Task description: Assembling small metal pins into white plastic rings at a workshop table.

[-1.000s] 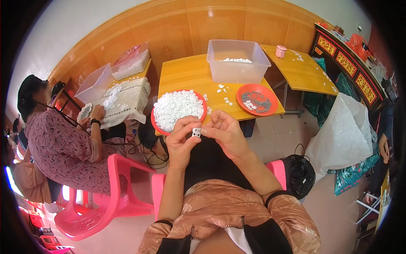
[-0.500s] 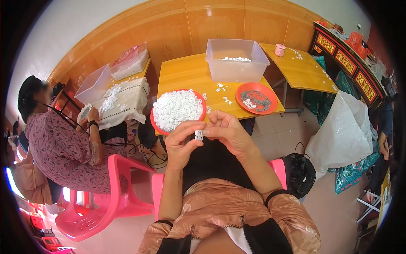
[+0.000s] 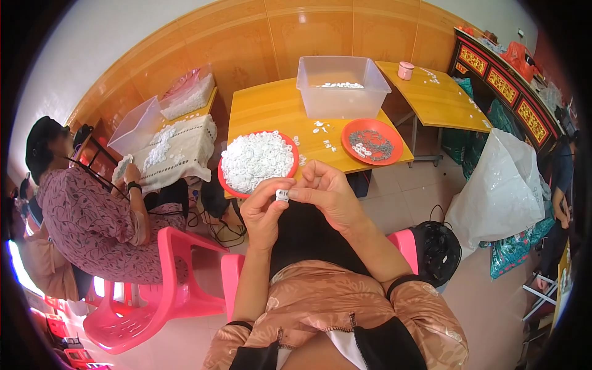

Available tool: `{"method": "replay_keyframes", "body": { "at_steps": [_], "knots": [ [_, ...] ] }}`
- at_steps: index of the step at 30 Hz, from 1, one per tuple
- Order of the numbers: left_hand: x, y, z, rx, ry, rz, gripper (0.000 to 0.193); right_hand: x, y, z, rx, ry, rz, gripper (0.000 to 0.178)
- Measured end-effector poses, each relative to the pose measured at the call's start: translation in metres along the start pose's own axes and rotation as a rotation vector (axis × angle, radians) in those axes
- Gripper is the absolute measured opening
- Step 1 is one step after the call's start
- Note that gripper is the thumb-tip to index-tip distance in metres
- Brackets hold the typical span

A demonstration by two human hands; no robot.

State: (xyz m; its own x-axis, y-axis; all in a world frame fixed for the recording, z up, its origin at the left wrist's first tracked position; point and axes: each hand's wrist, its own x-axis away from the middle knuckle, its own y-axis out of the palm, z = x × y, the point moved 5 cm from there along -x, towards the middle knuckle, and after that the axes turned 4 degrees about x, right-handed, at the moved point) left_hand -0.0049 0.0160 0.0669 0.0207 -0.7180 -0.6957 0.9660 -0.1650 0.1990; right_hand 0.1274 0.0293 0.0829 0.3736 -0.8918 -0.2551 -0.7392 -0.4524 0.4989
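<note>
My left hand (image 3: 262,213) pinches a small white plastic piece with dark holes (image 3: 282,195) between thumb and fingertips. My right hand (image 3: 330,196) closes its thumb and index finger on the piece's right side. Both hands are raised over my lap at the table's near edge. Just beyond the left hand, a red basin (image 3: 297,152) is heaped with white plastic pieces (image 3: 256,161). Farther right, a red-orange plate (image 3: 398,150) holds small grey metal parts (image 3: 377,140) and several white pieces (image 3: 360,150).
A clear plastic bin (image 3: 342,102) stands on the yellow table (image 3: 259,108), near loose white pieces (image 3: 329,145). Right, a second table (image 3: 431,105) carries a pink cup (image 3: 405,70). A co-worker (image 3: 92,216) sits left, beside a pink chair (image 3: 166,290). A white sack (image 3: 493,191) stands right.
The white piece has tipped in my fingers, so its holed face looks shorter. Both hands have shifted slightly left in the view, and their grip stays.
</note>
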Motion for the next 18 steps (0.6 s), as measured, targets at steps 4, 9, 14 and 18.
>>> {"method": "replay_keyframes", "body": {
  "at_steps": [4, 9, 14, 18],
  "knots": [
    [0.002, -0.004, -0.008, 0.115, -0.039, 0.073, 0.025, -0.005, -0.005, 0.006, 0.073, 0.006, -0.041, 0.015],
    [0.002, -0.004, -0.01, 0.156, -0.047, 0.12, 0.024, -0.006, 0.002, 0.01, 0.28, 0.056, -0.148, 0.017],
    [0.006, -0.004, -0.014, 0.148, -0.161, 0.131, 0.023, -0.005, 0.002, 0.013, 0.274, 0.041, -0.163, 0.019],
    [0.0, -0.005, -0.008, 0.02, -0.101, 0.041, 0.026, -0.005, -0.002, 0.013, 0.288, 0.069, -0.196, 0.019]
  ]
}}
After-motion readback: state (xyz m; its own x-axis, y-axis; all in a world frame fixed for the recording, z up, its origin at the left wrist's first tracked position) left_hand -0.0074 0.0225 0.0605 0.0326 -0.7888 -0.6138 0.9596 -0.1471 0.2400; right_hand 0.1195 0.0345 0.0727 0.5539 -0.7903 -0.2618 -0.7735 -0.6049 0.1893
